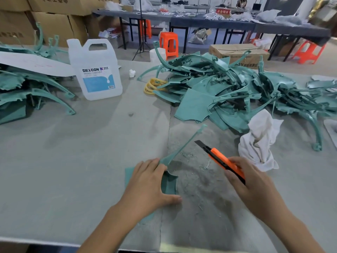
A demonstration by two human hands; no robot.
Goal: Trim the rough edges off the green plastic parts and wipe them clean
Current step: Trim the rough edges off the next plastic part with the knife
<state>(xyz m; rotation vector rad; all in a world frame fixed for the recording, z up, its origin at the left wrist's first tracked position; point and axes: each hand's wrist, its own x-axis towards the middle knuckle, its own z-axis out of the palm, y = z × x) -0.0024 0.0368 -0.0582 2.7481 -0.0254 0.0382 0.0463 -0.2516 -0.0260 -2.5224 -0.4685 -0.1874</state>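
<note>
A green plastic part (169, 183) lies flat on the grey table (73, 170) near the front edge, its thin arm reaching up and to the right. My left hand (149, 183) presses on it with straight fingers. My right hand (253, 181) grips an orange utility knife (226, 162), black blade extended and pointing up-left, a little right of the part and not touching it. A crumpled white cloth (259, 141) sits just right of the knife. A large heap of green parts (228, 92) covers the right side; another heap (27, 88) lies at the left.
A clear plastic jug (96, 70) with a blue label stands at mid-left. Yellow rings (152, 85) lie beside the right heap. Plastic shavings dust the table in front of me. Cardboard boxes, orange stools and dark tables stand beyond the far edge.
</note>
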